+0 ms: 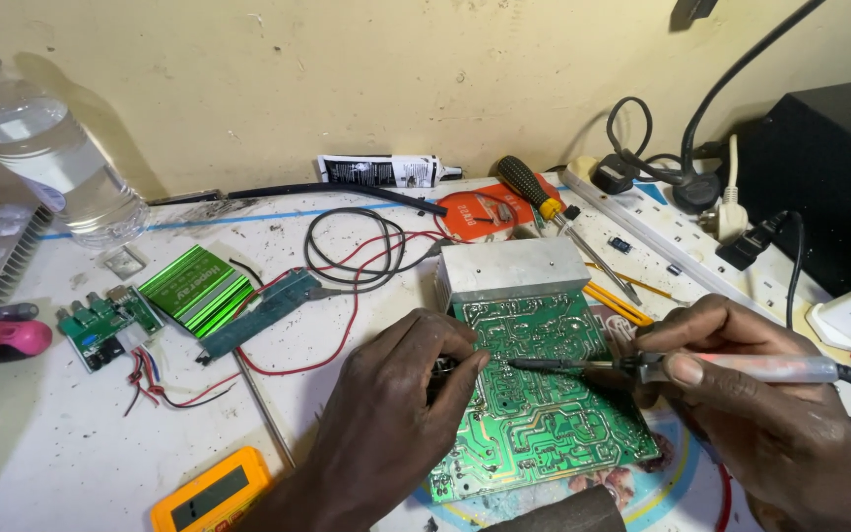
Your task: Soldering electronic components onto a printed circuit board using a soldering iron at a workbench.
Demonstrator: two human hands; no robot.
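Soldering in hand: right hand [741, 394] grips the soldering iron [642, 366], tip on the green circuit board [534, 394] that the left hand [396, 404] pinches steady; the next joint needs an equally still tip.

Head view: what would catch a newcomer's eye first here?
The large green circuit board at centre, solder side up, with a silver heat sink along its far edge. The right hand holds a soldering iron with its tip on the board, while the left hand rests on the board's left edge. To the left lie a clear water bottle by the wall and a yellow multimeter at the near edge.
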